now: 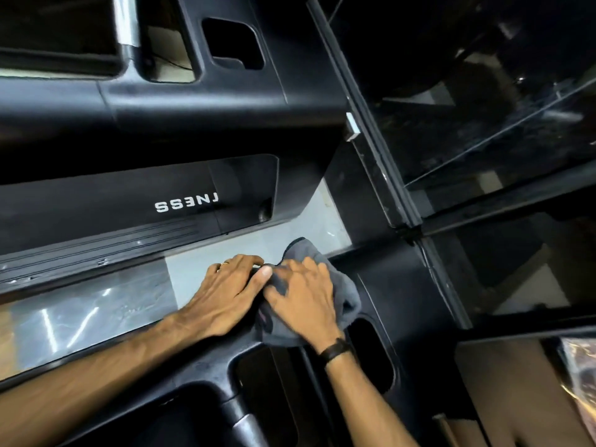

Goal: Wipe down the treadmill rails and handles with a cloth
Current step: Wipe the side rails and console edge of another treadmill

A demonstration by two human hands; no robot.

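Observation:
A grey cloth [343, 293] lies bunched on the top edge of the black treadmill console [200, 362]. My right hand [301, 300], with a dark band on its wrist, presses down on the cloth with spread fingers. My left hand [225, 290], wearing a ring, sits right beside it. Its fingers curl over the console's far edge, and its thumb and fingertips pinch the cloth's left edge. A handle with a silver grip [246, 425] runs down from the console at the bottom.
Ahead, a second black treadmill [180, 206] with reversed white lettering looks like a reflection. Grey floor tiles [193, 269] show below the console. A black window frame [383, 169] crosses at the right, and a brown surface [516, 395] sits at the lower right.

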